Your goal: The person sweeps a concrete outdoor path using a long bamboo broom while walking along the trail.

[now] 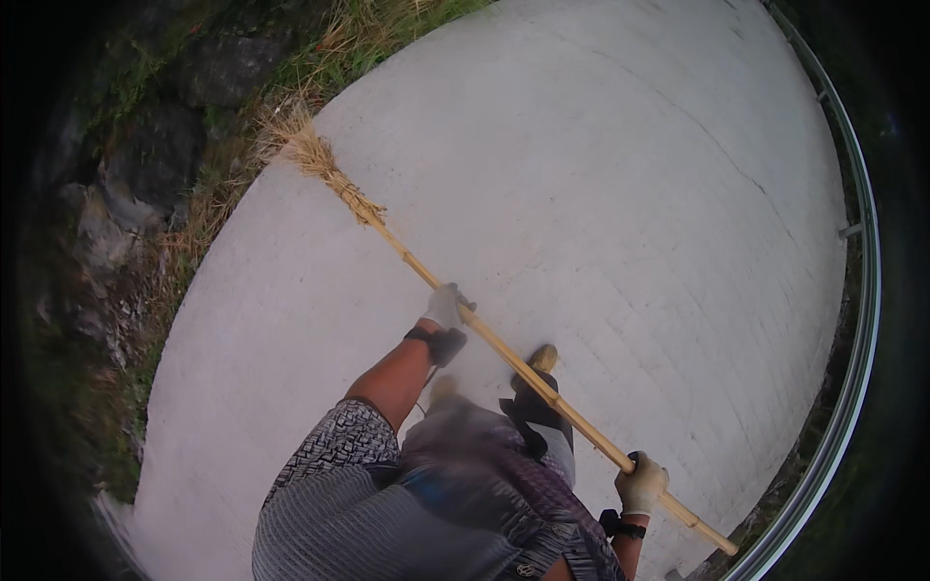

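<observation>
A long broom (504, 351) with a jointed bamboo handle runs slantwise across the view, from the upper left down to the lower right. Its straw-coloured bristles (315, 155) lie at the left edge of the pavement, beside dry grass. Partway along the handle, my left hand (446, 306), in a pale work glove, is wrapped round it. Nearer the handle's lower right end, my right hand (641, 483), gloved too, grips it. Dark bands circle both wrists.
Pale concrete pavement (601, 194) stretches ahead, with a thin crack toward the right. Grass (344, 44) and dark rocks (145, 160) border it on the left. A metal guardrail (865, 261) curves along the right side. My shoe (543, 359) stands below the handle.
</observation>
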A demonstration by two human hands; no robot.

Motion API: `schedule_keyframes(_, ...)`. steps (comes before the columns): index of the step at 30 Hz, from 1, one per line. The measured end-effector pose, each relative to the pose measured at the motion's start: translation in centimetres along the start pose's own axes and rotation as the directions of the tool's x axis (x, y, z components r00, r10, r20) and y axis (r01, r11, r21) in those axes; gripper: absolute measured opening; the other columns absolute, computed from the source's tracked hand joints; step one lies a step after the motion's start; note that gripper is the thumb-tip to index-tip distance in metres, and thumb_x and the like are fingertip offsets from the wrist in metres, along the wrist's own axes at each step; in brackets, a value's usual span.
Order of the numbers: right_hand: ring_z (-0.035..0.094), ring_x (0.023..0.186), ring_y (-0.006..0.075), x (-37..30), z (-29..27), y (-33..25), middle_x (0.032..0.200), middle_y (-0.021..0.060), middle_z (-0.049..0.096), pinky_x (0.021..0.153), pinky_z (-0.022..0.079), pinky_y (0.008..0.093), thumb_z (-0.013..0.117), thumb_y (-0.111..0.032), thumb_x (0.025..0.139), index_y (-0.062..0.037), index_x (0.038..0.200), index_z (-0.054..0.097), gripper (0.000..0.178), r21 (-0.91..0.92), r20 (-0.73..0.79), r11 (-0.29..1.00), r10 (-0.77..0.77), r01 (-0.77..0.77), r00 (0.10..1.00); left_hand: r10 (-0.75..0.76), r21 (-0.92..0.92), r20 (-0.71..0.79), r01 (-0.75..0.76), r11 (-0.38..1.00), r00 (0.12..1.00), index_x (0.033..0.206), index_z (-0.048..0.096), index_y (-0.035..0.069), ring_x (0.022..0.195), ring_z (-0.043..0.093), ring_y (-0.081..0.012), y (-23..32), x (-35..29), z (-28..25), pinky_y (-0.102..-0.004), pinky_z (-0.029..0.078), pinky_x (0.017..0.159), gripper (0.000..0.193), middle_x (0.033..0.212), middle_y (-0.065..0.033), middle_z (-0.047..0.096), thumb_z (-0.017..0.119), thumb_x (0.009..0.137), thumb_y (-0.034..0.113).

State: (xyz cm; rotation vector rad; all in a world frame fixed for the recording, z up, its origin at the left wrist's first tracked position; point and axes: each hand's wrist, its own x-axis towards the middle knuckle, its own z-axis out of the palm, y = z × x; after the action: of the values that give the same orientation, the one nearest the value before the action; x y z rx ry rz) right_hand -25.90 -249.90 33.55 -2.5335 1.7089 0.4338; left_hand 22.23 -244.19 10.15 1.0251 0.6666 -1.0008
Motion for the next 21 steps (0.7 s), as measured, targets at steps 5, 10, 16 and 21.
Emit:
schedule_keyframes(5, 0.063, 0.064, 0.0270, 7.9, -3.1, 5.3, 0.066, 0.0063, 0.065, 0.069, 0.043, 0.0378, 0.063, -0.013, 0.065, -0.0170, 0.075, 0.066, 0.011, -0.006, 0.133, 0.988, -0.154, 0.157, 0.979, -0.006, 0.055, -0.353, 0.027, 0.998, 0.936, 0.089, 0.045, 0.008, 0.063, 0.050, -0.0218, -4.7, -2.3, -3.3, -0.0469, 0.053, 0.072, 0.008, 0.074, -0.0082, 0.045, 0.047, 0.087, 0.016)
schedule_keyframes(10, 0.063, 0.067, 0.0257, 17.0, -7.9, 4.9, 0.067, 0.0069, 0.065, 0.072, 0.043, 0.0379, 0.064, -0.012, 0.064, -0.0153, 0.076, 0.065, 0.013, -0.068, 0.149, 0.940, -0.322, 0.335, 0.935, -0.065, -0.075, -0.480, 0.033, 0.997, 0.875, 0.082, 0.041, 0.006, 0.064, 0.048, -0.0217, -6.3, -8.2, -4.2, -0.0413, 0.053, 0.073, 0.011, 0.072, -0.0079, 0.043, 0.044, 0.087, 0.015)
schedule_keyframes(16, 0.064, 0.074, 0.0224, 27.3, -11.8, -2.8, 0.071, 0.0042, 0.066, 0.076, 0.043, 0.0380, 0.065, -0.014, 0.064, -0.0168, 0.080, 0.065, 0.016, -0.130, 0.121, 0.786, -0.593, 0.604, 0.796, 0.165, 0.944, -0.224, 0.172, 0.281, 0.960, 0.082, 0.047, 0.001, 0.068, 0.053, -0.0158, -5.5, -8.9, -10.5, -0.0306, 0.050, 0.061, 0.010, 0.075, -0.0078, 0.053, 0.057, 0.083, 0.001)
schedule_keyframes(21, 0.062, 0.075, 0.0236, 33.0, -15.0, -10.4, 0.069, 0.0040, 0.063, 0.077, 0.043, 0.0379, 0.066, -0.013, 0.065, -0.0163, 0.074, 0.062, 0.011, -0.169, 0.057, 0.707, -0.688, 0.686, 0.723, 0.200, 0.904, -0.386, 0.327, 0.274, 0.900, 0.079, 0.054, -0.005, 0.075, 0.057, -0.0120, -2.0, -6.5, -8.3, -0.0286, 0.047, 0.064, 0.010, 0.078, -0.0103, 0.062, 0.063, 0.075, -0.001)
